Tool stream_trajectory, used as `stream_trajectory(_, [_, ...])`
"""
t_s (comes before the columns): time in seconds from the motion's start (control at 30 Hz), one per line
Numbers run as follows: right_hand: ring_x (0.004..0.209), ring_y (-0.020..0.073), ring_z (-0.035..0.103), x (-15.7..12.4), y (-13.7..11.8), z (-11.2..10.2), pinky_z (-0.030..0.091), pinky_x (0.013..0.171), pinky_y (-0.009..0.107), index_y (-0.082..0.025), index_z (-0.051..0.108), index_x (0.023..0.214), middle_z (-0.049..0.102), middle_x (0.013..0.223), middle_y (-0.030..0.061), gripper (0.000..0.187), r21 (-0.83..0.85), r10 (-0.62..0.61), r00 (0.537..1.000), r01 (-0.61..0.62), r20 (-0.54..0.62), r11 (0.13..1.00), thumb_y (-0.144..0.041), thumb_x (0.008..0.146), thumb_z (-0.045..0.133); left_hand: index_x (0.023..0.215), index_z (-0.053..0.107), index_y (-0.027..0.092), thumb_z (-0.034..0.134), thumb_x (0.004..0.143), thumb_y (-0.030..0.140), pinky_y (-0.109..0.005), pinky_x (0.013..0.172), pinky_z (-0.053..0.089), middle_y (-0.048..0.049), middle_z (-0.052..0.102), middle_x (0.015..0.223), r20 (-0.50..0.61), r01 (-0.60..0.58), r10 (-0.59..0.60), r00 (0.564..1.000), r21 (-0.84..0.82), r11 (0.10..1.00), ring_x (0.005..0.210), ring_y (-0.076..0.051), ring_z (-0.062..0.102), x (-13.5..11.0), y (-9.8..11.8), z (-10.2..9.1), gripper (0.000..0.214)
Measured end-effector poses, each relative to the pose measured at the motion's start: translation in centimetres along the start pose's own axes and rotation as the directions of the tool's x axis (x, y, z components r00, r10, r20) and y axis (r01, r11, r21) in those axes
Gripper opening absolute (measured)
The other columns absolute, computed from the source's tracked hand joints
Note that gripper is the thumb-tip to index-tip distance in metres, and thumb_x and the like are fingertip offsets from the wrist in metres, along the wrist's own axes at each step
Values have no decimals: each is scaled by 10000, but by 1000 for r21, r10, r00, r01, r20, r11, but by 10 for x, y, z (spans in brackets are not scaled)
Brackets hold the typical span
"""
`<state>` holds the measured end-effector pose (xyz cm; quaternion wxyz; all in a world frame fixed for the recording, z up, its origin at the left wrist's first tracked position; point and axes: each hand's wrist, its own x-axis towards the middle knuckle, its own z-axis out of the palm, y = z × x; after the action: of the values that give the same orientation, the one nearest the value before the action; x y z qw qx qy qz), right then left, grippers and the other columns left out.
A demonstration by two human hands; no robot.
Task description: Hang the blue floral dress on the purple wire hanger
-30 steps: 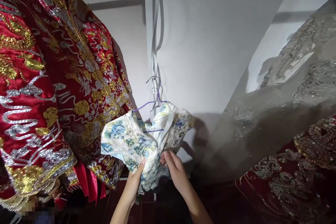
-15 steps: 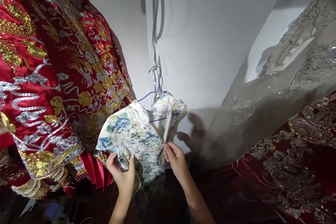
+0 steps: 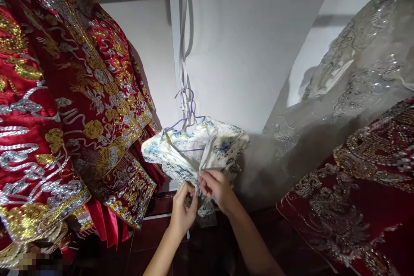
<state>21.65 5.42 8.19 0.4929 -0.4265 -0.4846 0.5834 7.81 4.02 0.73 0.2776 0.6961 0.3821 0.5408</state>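
Note:
A small white garment with a blue and green flower print (image 3: 194, 148) hangs on a thin purple wire hanger (image 3: 187, 118), which hooks onto a pale strap running down the white wall. My left hand (image 3: 183, 209) pinches the cloth at its lower front. My right hand (image 3: 216, 187) pinches the same spot from the right, and the fingers of both hands meet at the front seam. The garment's lower part is bunched and partly hidden behind my hands.
A large red robe with gold and silver embroidery (image 3: 64, 103) hangs close on the left. A grey sheer beaded dress (image 3: 349, 90) and a dark red beaded garment (image 3: 352, 198) hang on the right. The white wall (image 3: 246, 51) is behind.
My left hand has moved right, from the garment's left edge to its front middle, meeting my right hand. The garment has lifted and spread out wider on the hanger.

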Motion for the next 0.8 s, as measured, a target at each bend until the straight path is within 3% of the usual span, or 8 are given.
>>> stream_trajectory(0.17, [439,86,404,50,-79,-8,270,426,237,-176,601,708,517,504,-33,350,59,-202,979,203,-22,978,-501,827,653,788,457,198,523,921,181,-248,658,400,-17,500,783,102,44,-49,994,48,998,742,-154,500,1,-12,-3,149])
stream_trajectory(0.27, [447,89,410,67,-107,-4,275,433,238,-178,590,680,510,499,-28,326,50,-281,959,282,-30,958,-452,858,612,773,471,194,509,939,212,-253,661,396,-15,496,769,166,65,-83,983,109,992,728,-152,498,12,-17,-14,172])
stream_trajectory(0.43, [446,94,410,72,-92,-1,305,454,237,-196,540,644,496,490,-37,305,-2,-381,923,382,-43,924,-373,893,550,809,509,193,527,952,258,-264,698,424,-19,543,785,156,69,-90,984,139,988,752,-156,539,47,-1,-28,158])
stream_trajectory(0.53, [485,111,450,78,-71,-8,340,485,241,-196,576,700,537,534,-27,301,-84,-361,933,358,-13,930,-422,898,562,1028,540,211,575,938,271,-280,759,454,-25,600,871,169,2,-16,986,86,996,814,-164,579,78,23,-29,113])
stream_trajectory(0.67, [496,133,462,84,-57,-17,374,502,259,-204,623,794,580,572,-16,302,-177,-317,948,316,22,932,-484,892,569,1348,423,246,539,967,279,-280,731,459,-21,630,894,-61,-84,92,994,111,990,776,-159,592,125,47,-36,400])
stream_trajectory(0.8, [508,151,488,82,-63,-14,404,522,275,-221,641,920,607,596,-15,288,-218,-356,933,359,52,908,-499,890,574,1255,545,239,501,985,306,-258,626,410,6,593,764,-76,-104,130,989,274,956,634,-142,538,162,57,-46,281])
